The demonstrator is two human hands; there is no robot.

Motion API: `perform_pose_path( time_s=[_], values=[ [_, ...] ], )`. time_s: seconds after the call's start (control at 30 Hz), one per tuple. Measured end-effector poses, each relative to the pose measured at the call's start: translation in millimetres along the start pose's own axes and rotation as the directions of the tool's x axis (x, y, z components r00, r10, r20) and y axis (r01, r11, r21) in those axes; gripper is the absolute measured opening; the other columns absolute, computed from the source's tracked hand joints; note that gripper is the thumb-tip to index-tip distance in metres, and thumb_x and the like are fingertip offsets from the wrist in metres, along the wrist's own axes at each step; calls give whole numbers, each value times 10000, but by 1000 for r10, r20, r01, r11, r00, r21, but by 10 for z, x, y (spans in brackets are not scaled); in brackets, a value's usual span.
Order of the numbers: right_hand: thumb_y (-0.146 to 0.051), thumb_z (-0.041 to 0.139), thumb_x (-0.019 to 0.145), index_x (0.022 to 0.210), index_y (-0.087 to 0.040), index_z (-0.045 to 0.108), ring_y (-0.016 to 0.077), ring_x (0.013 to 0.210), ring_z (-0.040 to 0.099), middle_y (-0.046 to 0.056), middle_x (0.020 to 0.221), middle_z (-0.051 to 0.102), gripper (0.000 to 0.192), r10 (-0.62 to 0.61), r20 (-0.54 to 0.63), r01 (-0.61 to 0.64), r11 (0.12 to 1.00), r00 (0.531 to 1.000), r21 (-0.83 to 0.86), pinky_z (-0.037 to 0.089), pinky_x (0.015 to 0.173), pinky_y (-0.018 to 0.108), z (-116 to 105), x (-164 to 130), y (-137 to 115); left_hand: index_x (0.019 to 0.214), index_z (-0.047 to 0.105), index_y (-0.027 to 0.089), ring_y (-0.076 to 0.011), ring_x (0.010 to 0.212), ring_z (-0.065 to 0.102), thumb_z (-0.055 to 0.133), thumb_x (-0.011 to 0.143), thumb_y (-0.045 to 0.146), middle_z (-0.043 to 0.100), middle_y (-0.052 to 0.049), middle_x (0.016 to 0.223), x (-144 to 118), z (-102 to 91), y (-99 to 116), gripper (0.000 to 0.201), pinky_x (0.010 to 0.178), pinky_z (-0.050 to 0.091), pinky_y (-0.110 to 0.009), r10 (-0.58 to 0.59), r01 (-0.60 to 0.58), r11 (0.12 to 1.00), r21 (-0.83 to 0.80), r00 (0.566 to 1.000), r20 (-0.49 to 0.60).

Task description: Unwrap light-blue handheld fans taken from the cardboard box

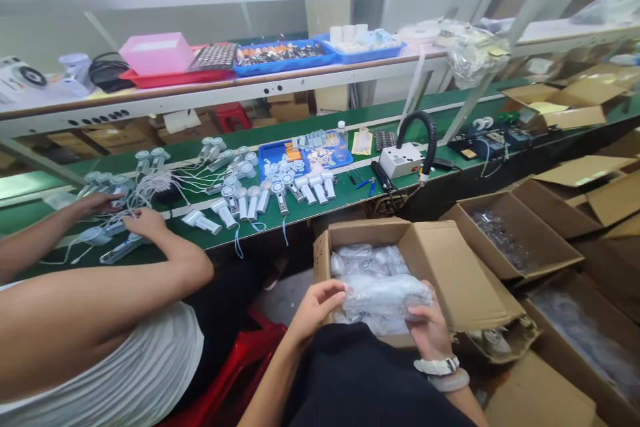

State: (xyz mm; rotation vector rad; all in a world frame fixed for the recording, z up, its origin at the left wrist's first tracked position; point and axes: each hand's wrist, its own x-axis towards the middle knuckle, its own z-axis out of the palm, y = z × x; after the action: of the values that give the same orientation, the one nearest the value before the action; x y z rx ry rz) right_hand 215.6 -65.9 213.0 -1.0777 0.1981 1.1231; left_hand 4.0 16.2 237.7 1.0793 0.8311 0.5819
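In front of me, a clear plastic-wrapped package (380,295) is held level between both hands, above an open cardboard box (320,260). My left hand (320,307) pinches its left end between thumb and fingers. At the other end, my right hand (431,327) wraps round the package; a white watch sits on that wrist. What lies inside the cloudy wrapping cannot be made out. More bagged items (370,259) fill the box beneath.
A co-worker's hands (145,223) handle white cables on the green bench (250,240) at left. Light-blue handheld devices (280,197), a blue tray (267,167) and a white unit with a black hose (403,160) stand there. Cardboard boxes (520,240) crowd the right; a red stool (225,373) is at left.
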Motion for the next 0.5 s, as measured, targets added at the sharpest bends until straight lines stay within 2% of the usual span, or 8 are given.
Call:
perform_pose_path(
  time_s=[0.07,0.13,0.23,0.3,0.37,0.43,0.47,0.5],
  values=[
    [-39,696,289,1007,-218,416,116,776,461,-20,885,479,792,-69,6,69,998,998,-4,426,642,200,29,1,-29,812,562,37,-91,748,478,615,757,365,552,-77,803,23,12,46,337,725,359,-204,-11,2,996,90,995,99],
    [-42,689,303,1000,-207,397,113,729,462,-15,837,474,773,-117,12,117,993,993,-13,413,619,196,59,-3,-48,764,537,35,-94,711,469,594,772,379,535,-77,753,59,36,54,349,692,357,-210,8,-23,990,141,994,108],
    [-66,665,342,1015,-204,373,120,707,466,-7,808,477,746,-127,31,128,992,991,-17,403,614,200,88,-29,-75,702,501,50,-93,675,440,583,776,396,485,-61,694,147,99,5,363,654,349,-209,110,-106,993,57,992,-63],
    [-77,640,374,1023,-202,360,123,714,470,3,823,481,719,-114,69,116,993,991,-28,401,613,199,94,-35,-82,675,509,57,-87,652,417,619,737,406,458,-53,670,210,133,-24,371,630,341,-199,97,-110,992,-55,976,-196],
    [-82,611,410,1027,-195,350,116,710,474,9,829,475,680,-135,122,142,989,983,-50,404,607,193,89,1,-64,675,547,60,-82,632,411,672,668,427,466,-54,668,237,116,-19,387,608,341,-185,33,-76,987,-144,960,-277],
    [-108,561,469,1031,-183,342,94,697,484,4,812,467,608,-243,190,261,962,951,-75,421,606,180,75,91,-13,674,592,68,-88,628,428,701,611,452,496,-67,671,203,32,14,405,590,349,-171,-7,-28,993,-112,954,-299],
    [-124,524,496,1015,-168,338,82,667,487,1,776,464,553,-320,252,354,930,913,-102,428,591,172,70,156,21,651,598,72,-94,627,439,701,602,467,510,-76,670,175,-30,27,411,579,352,-166,-9,-9,998,-62,961,-278],
    [-175,445,532,1011,-166,328,79,653,503,9,786,485,493,-431,315,486,866,845,-119,439,576,172,72,235,53,637,607,78,-115,631,462,691,610,470,518,-86,655,160,-96,30,402,561,357,-169,0,7,1000,28,974,-228]
  ],
)
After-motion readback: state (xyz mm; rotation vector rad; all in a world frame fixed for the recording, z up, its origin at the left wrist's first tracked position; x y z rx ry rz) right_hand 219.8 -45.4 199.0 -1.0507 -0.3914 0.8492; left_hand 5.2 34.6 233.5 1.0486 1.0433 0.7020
